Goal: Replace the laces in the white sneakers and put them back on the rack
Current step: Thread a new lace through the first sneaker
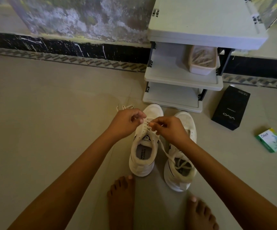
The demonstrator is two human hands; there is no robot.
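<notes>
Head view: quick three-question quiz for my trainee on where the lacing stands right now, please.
1. True or false: the sneaker under the hands and the second sneaker sit on the rack.
2. What do the left hand and right hand pinch? A) the lace B) the rack C) nothing
3. Fill in: the lace's loose tail drops into the second sneaker's ____.
Key: 1 false, both stand on the floor; 2 A; 3 opening.
</notes>
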